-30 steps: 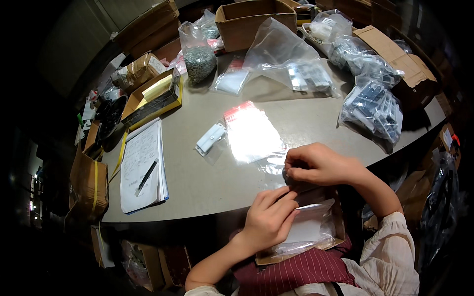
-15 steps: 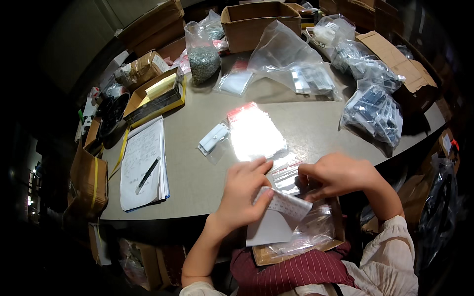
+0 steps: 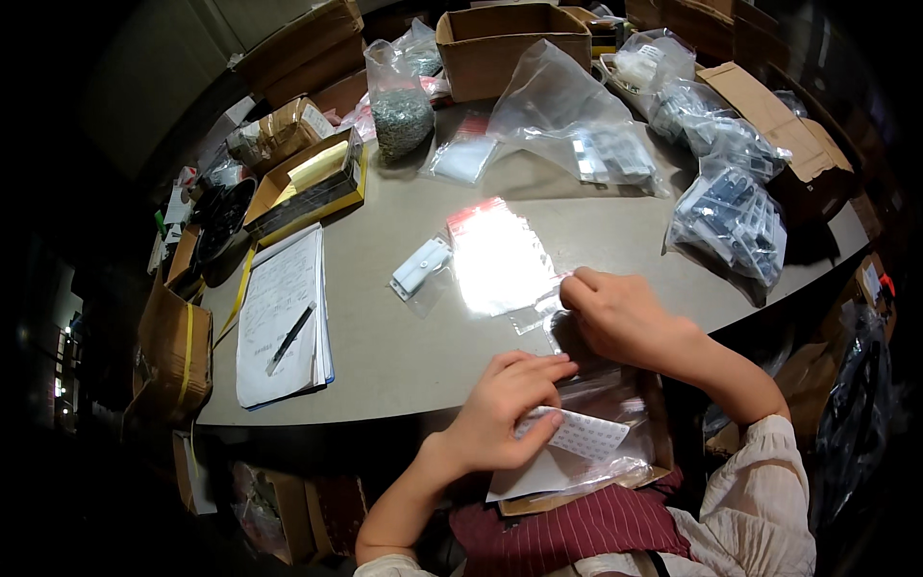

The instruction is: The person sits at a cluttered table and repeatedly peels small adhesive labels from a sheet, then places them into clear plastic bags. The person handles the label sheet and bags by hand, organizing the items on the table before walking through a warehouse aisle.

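Evidently, the desk is the biggest thing here, its curved near edge facing the person. An open carton stands at its far edge. Off the near edge, over the lap, sits a shallow cardboard box with clear film in it. Toward the right edge lies a bulging bag of grey parts; by the left edge, near the front, lies a notebook. A stack of red-topped bags, glaring under the light, lies between the desk's middle and its near edge.

The left hand pinches a folded printed sheet under its thumb, above the shallow box, other fingers reaching forward. The right hand has its fingers curled together at the stack's near corner, beside a clear bag; whether they grip film, I cannot tell. Left of the stack lies a small bagged white part; a pen rests on the notebook.

The step in hand looks like handling sheet and bags together. From here, a next move would call for a fine right-hand pinch on thin film, with the sheet held steady.
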The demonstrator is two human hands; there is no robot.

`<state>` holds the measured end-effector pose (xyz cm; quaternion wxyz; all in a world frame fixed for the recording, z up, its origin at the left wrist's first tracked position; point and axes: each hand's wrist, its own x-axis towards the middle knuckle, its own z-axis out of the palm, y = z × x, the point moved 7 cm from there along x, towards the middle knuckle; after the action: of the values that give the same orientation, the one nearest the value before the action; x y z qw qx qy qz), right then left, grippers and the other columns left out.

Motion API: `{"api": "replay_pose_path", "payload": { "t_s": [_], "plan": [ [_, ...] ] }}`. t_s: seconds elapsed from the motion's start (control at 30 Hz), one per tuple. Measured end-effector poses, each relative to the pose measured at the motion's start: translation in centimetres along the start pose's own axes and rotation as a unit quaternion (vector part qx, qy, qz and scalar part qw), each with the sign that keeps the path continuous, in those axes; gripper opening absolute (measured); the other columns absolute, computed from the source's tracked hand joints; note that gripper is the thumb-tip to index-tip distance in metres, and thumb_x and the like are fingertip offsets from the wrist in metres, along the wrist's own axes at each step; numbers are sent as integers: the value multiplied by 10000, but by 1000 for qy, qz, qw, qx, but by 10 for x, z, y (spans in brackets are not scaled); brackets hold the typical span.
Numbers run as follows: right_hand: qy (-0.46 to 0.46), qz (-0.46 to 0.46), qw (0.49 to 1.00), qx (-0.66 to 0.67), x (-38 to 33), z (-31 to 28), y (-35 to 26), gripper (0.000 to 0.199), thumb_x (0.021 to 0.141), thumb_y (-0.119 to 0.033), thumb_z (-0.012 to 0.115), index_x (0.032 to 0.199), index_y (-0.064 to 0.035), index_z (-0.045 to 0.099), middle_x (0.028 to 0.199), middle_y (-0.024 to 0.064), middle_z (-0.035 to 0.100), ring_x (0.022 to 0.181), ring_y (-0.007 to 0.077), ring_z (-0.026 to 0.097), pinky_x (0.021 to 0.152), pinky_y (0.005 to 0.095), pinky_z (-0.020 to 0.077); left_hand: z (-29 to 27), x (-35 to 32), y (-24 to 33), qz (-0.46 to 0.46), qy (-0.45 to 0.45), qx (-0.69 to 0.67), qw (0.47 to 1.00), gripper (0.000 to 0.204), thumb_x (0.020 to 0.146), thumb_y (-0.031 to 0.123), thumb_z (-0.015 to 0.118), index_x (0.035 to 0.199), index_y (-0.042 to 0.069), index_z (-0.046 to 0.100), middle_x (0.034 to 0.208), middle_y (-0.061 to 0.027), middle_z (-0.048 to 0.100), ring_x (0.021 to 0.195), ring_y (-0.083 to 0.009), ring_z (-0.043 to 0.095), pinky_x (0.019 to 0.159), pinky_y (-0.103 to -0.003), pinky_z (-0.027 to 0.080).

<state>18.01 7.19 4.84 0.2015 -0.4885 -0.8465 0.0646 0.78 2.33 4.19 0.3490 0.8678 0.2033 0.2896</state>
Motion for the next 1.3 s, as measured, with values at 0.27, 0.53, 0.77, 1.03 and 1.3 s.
{"api": "replay_pose_path", "payload": {
  "t_s": [0.27, 0.53, 0.77, 1.03, 1.3],
  "plan": [
    [-258, 59, 952, 154, -15, -24, 3, 369, 905, -321, 819, 1117, -56, 673, 939, 173, 738, 900, 399, 717, 762, 456, 550, -30, 9, -21, -2, -4, 107, 994, 124, 840, 144, 726, 859, 28, 686, 1507, -243, 608, 1464, -358, 521, 1208, -475, 316],
    [-80, -58, 964, 248, 10, -19, -7, 281, 872, -65, 731, 1130, -15, 630, 1074, 142, 671, 925, 295, 674, 800, 394, 543, -6, -5, 5, 8, -73, 22, 997, 128, 874, 148, 690, 853, 32, 641, 1522, -234, 601, 1484, -340, 512, 1217, -495, 319],
    [47, -93, 990, -93, -4, 2, -33, 368, 868, -109, 679, 1217, -24, 598, 1106, 153, 629, 996, 337, 654, 906, 457, 530, -9, -12, -5, -5, -37, -33, 999, 114, 855, 120, 731, 891, 24, 680, 1393, -199, 687, 1324, -352, 620, 1185, -489, 386],
    [-47, -24, 998, 31, -36, -24, -9, 401, 914, -237, 794, 1213, -25, 630, 1236, 171, 592, 1120, 378, 598, 950, 457, 527, -54, -36, -21, -110, 126, -228, 959, 53, 926, 2, 700, 945, -47, 703, 1271, -231, 753, 1129, -225, 710, 985, -355, 551],
    [-31, -53, 972, 226, -46, -46, -24, 264, 887, -71, 740, 1134, -41, 652, 1142, 172, 638, 1089, 383, 626, 922, 458, 533, -51, -44, -31, -194, 210, -216, 934, 112, 982, 25, 738, 1055, -60, 738, 950, -65, 772, 852, -95, 702, 742, -247, 563]
  ]
}}
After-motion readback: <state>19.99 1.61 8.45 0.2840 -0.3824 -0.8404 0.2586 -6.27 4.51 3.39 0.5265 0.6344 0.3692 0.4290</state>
